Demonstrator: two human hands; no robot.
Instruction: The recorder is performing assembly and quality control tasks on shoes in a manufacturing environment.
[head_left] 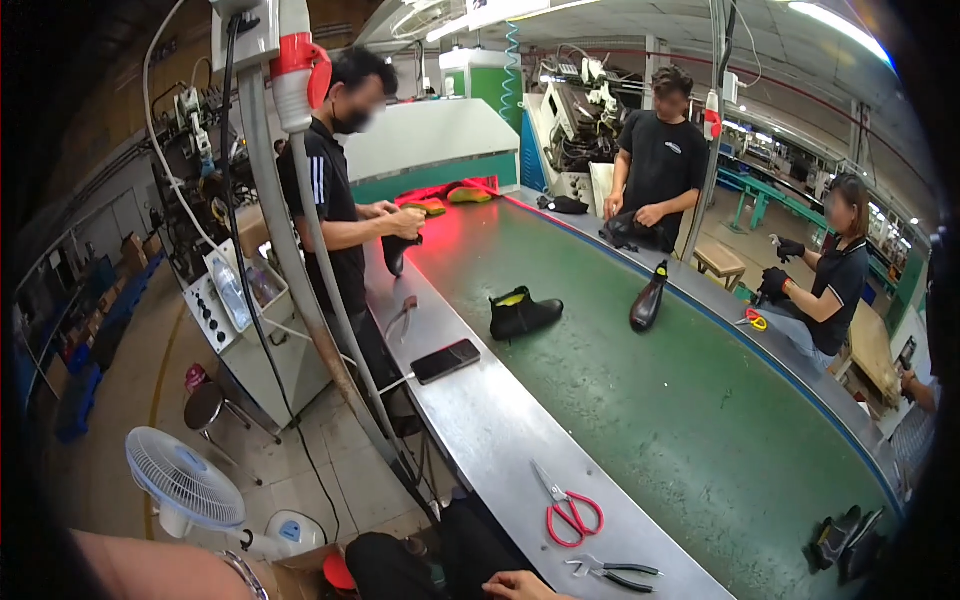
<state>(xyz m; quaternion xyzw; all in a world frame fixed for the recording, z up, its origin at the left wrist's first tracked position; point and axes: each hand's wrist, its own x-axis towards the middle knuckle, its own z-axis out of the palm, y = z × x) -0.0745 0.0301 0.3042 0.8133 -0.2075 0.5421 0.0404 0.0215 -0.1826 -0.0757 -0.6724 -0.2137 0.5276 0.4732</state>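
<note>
My left forearm (pixel 165 565) enters at the lower left with a metal bracelet (pixel 244 576) at the wrist; the hand itself is outside the picture. At the lower edge my right hand (pixel 520 586) shows only in part, fingers loosely stretched beside the metal ledge, nothing visible in them. Nearest to it on the ledge lie black-handled pliers (pixel 615 573). Just beyond them are red-handled scissors (pixel 570 518), blades pointing away. Dark shapes (pixel 390 567) fill the space left of the hand; I cannot tell what they are.
The green conveyor belt (pixel 600 400) carries a black ankle boot (pixel 525 314), another dark boot (pixel 650 298) and dark footwear (pixel 846 540). A phone (pixel 446 361) lies on the metal ledge. Several co-workers stand or sit around it. A fan (pixel 185 478) and metal posts (pixel 300 230) stand left.
</note>
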